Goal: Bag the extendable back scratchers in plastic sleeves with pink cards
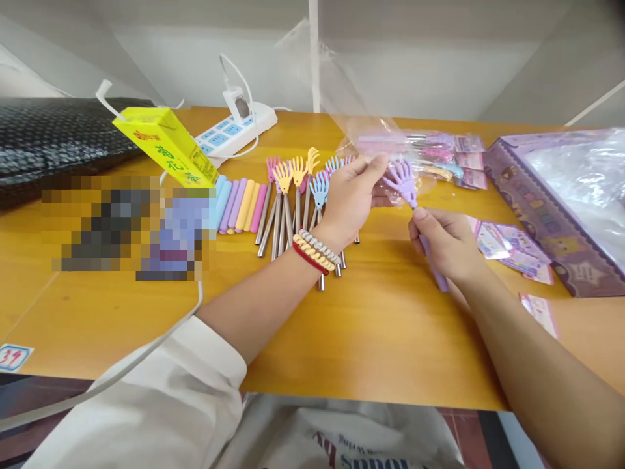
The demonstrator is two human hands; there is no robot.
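My right hand [446, 241] is closed around a purple back scratcher [402, 181], its claw end pointing up and away from me. My left hand [352, 195] pinches a clear plastic bag [364, 98] that stretches up and back. The scratcher's claw lies at the bag's lower end, close to my left fingers; whether it is inside the bag I cannot tell. Behind my left wrist lie several claw heads on metal rods [297, 176] in yellow, blue and pink. To their left is a row of coloured handle tubes [243, 205].
Packed scratchers [439, 156] lie at the back right, near a purple display box [547, 215] holding clear plastic. Printed cards [522, 251] are scattered before it. A yellow drink carton [168, 146], a power strip [234, 132] and a white cable [195, 306] occupy the left.
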